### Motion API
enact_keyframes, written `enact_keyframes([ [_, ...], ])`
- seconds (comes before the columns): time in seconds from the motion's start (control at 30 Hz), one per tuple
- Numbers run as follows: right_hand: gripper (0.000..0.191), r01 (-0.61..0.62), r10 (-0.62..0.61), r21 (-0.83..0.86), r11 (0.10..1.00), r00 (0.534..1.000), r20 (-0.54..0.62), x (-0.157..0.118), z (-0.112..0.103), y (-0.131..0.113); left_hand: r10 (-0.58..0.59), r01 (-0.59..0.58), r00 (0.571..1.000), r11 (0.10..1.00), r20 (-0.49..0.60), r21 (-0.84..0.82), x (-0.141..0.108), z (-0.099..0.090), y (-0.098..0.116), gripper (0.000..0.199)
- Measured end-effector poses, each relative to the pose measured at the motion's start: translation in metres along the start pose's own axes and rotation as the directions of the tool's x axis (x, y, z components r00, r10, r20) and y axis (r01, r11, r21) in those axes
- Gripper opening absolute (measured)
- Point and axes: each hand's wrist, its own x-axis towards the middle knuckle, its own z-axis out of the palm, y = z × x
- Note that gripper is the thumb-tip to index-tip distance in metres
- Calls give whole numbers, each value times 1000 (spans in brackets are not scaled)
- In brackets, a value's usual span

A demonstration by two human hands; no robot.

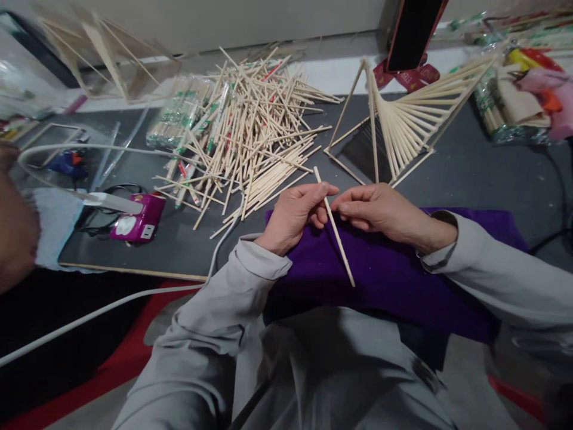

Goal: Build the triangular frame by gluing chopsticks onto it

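Note:
A single wooden stick (339,243) slants down over a purple cloth (385,269), its upper part gripped between the thumb and fingers of my left hand (298,212). Close beside it on the right is my right hand (380,210), its thumb and fingertips pressed together; whatever they may hold is too small to make out. Beyond my hands lies a large loose pile of wooden sticks (264,119). A frame built of sticks (403,113), with a fanned, twisted surface, stands behind my right hand.
At the left are a purple power adapter (144,218) with a white cable (107,307), a blue glue gun (67,164) and part of another person's arm (15,227). Wrapped stick bundles (176,110) and a dark phone (412,33) stand farther back.

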Motion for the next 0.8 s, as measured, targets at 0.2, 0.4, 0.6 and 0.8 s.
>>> enact_keyframes([
  [0.2,16,29,-28,-52,998,999,24,2,2,4,6,-7,1000,998,10,62,1,3,-2,42],
  [0.4,16,69,-67,-25,997,996,62,7,4,8,-1,5,999,996,-38,92,1,6,2,35],
  [0.6,17,73,-70,-73,995,997,44,8,6,9,-1,3,1000,996,-26,91,2,6,2,31],
  [0.8,16,45,-43,-28,999,996,76,8,5,8,-3,3,1000,999,-2,53,1,6,3,30],
])
